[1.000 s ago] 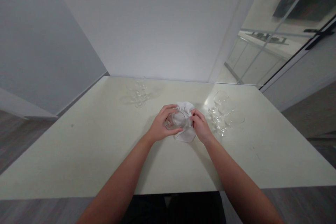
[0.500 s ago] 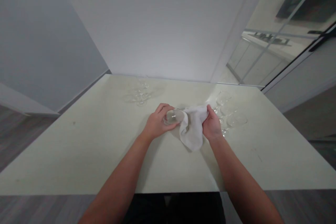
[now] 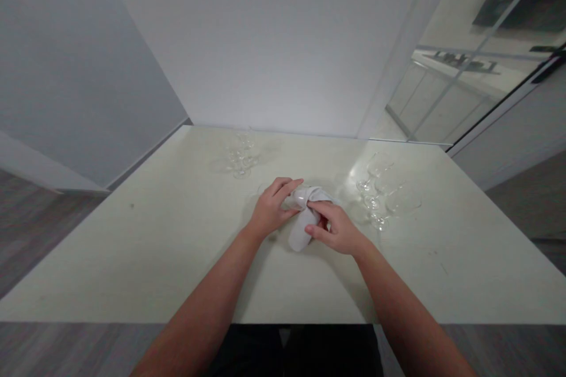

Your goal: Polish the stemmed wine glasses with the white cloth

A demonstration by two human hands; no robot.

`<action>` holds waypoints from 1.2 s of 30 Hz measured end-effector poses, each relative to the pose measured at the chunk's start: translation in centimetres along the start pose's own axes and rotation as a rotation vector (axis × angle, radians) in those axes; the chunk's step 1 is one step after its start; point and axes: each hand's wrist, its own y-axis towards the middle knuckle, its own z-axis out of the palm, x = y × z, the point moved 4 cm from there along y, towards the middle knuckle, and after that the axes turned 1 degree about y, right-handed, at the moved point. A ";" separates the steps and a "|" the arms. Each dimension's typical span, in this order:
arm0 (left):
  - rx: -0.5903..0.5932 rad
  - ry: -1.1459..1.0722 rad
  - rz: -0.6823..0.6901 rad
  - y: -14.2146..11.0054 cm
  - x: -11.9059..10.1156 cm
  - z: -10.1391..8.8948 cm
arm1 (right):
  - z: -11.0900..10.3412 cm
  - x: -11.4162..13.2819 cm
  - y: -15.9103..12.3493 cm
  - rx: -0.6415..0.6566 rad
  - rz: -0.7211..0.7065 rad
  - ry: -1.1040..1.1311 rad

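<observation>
Near the middle of the table, my left hand is wrapped around a clear wine glass lying on its side in the grip. The glass's mouth points right, and its foot shows faintly beyond my left fingers. A white cloth covers the mouth, with part of it pushed against or into the bowl; how deep I cannot tell. My right hand grips the cloth at the glass's rim, fingers toward the opening and thumb on the hanging fold.
Several clear stemmed glasses stand close together on the right of the pale table. More clear glasses stand at the back left. A white wall rises behind the table, with a glass-paned door at the right.
My right hand has moved left, bringing the cloth from beside the glass onto its mouth. My left hand still holds the glass in nearly the same place.
</observation>
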 end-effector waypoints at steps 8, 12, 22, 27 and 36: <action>0.134 0.184 0.119 -0.3 -0.4 1.3 | 1.3 -0.3 0.4 0.028 -0.029 -0.181; 0.134 0.201 0.089 -0.2 -0.4 1.0 | 0.5 -0.8 0.6 0.002 0.000 0.018; 0.096 0.176 0.007 0.0 -0.5 1.0 | 0.4 -2.9 0.2 -0.172 0.129 0.361; 0.128 0.248 0.020 0.0 -0.5 0.8 | 1.1 -2.4 0.1 -0.084 -0.002 -0.004; 0.183 0.338 -0.011 0.1 0.2 0.1 | 0.9 -2.2 1.2 -0.056 0.046 -0.067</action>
